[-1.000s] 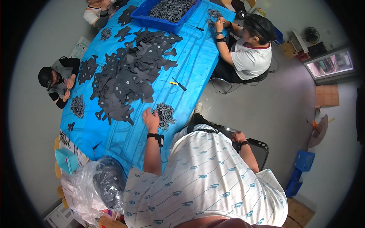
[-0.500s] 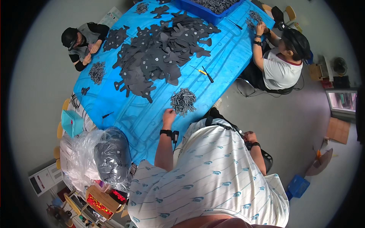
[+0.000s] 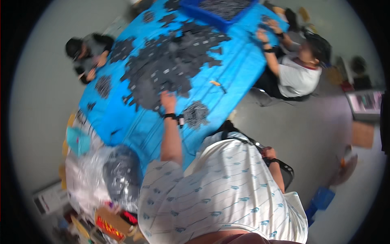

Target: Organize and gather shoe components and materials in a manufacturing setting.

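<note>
My left hand [image 3: 167, 100] reaches forward over the blue table [image 3: 134, 126] and lies on the near edge of a big pile of flat dark grey cut pieces [image 3: 170, 65]. A black band sits on that wrist. A small heap of tiny dark parts [image 3: 196, 114] lies just right of my left forearm. My right hand [image 3: 268, 153] is behind me at my right side, closed at the black chair back [image 3: 287, 171]. The picture is blurred, so the left fingers are unclear.
Two other people sit at the table, one at the far left [image 3: 87, 51] and one at the right [image 3: 298, 69], both handling grey pieces. A blue bin [image 3: 219, 10] of dark parts stands at the far end. A clear plastic bag [image 3: 109, 175] of dark parts stands at my left.
My left hand has moved from beside the small heap forward to the edge of the big grey pile. The view has swung and blurred. My right hand stays at the chair.
</note>
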A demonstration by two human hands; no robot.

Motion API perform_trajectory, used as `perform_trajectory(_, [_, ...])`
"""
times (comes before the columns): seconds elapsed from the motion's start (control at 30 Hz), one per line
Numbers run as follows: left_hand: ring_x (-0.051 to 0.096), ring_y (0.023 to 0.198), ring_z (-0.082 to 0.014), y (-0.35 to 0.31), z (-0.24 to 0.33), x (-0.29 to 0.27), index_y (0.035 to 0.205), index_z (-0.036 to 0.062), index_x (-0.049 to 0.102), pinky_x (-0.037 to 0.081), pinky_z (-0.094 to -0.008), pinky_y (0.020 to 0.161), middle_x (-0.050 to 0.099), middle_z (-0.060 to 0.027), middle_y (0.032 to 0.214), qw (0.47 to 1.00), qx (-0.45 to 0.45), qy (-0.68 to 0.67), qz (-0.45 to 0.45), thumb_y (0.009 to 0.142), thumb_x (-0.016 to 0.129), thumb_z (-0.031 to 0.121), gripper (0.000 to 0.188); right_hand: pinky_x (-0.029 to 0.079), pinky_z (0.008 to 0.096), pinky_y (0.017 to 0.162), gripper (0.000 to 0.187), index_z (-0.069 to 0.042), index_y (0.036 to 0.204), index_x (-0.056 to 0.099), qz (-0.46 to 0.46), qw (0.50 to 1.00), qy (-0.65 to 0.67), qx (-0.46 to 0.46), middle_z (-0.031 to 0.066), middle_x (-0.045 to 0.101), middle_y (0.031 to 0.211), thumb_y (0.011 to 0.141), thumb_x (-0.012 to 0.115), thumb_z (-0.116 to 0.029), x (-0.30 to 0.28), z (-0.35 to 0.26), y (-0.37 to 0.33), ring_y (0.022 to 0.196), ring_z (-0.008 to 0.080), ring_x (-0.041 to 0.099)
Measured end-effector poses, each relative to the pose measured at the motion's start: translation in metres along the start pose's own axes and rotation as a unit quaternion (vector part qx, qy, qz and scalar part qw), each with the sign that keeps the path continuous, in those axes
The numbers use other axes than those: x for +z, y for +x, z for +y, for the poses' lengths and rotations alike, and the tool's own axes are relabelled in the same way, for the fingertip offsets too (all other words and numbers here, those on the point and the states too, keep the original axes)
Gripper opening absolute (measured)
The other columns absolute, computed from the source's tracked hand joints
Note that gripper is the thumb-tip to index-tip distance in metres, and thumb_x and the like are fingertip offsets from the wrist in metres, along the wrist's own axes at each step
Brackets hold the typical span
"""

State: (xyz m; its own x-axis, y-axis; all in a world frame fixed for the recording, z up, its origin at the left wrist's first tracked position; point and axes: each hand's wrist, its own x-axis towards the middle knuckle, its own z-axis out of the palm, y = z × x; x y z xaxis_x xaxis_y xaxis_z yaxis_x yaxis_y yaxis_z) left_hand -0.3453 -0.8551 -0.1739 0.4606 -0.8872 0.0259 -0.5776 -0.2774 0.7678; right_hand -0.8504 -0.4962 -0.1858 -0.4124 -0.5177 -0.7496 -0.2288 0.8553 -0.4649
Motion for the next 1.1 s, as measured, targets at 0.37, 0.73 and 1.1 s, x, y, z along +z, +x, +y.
perform_trajectory(0.37, [0.058, 0.083, -0.0342, 0.030, 0.005, -0.013, 0.097, 0.0017, 0.061, 0.044, -0.0393, 0.071, 0.062, -0.0181, 0.091, 0.994, 0.064, 0.033, -0.087, 0.082, 0.055, 0.021, 0.025, 0.046, 0.0251, 0.055, 0.050, -0.008, 0.127, 0.039, 0.035, 0.979, 0.152, -0.130, 0.0074, 0.058, 0.070, 0.081, 0.057, -0.017, 0.006, -0.126, -0.078, 0.059, 0.0138, 0.057])
perform_trajectory(0.73, [0.057, 0.089, -0.0361, 0.026, 0.012, -0.045, 0.107, 0.0019, 0.055, 0.044, -0.0423, 0.075, 0.059, -0.0195, 0.100, 0.993, -0.055, 0.093, 0.052, 0.083, 0.054, 0.026, 0.034, 0.037, 0.0198, 0.050, 0.070, -0.008, 0.139, 0.014, -0.174, 0.912, 0.189, -0.320, -0.0020, 0.042, 0.059, 0.083, 0.056, -0.009, -0.027, -0.297, -0.168, 0.054, 0.0060, 0.043])
perform_trajectory(1.1, [0.050, 0.098, -0.0324, 0.006, 0.037, -0.057, 0.114, 0.0001, 0.045, 0.045, -0.0406, 0.074, 0.043, -0.0184, 0.115, 0.984, -0.013, 0.169, 0.056, 0.081, 0.055, 0.013, 0.037, 0.040, 0.0405, 0.078, 0.077, 0.008, 0.134, 0.016, -0.549, 0.473, 0.324, -0.609, 0.0057, 0.054, 0.064, 0.077, 0.059, -0.021, -0.044, -0.329, -0.250, 0.065, 0.0180, 0.051])
